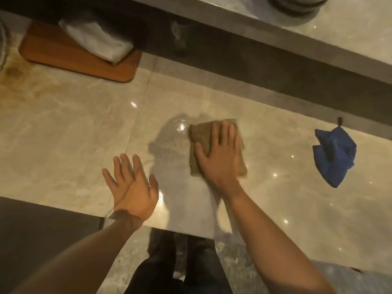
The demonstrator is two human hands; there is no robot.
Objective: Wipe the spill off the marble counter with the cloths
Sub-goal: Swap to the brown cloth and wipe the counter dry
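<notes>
The right hand (218,154) is pressing flat, fingers spread, on the brown cloth (214,149) mid-worktop, wiping. The left hand (132,185) is lying open, holding nothing. The wet spill (169,143) is spreading at nine o'clock of the cloth, so the next stroke probably needs to go there. The blue cloth (334,155) is waiting at three o'clock.

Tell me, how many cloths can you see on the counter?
2. A brown cloth lies flat under the right hand. A blue cloth sits crumpled farther right, untouched.
</notes>
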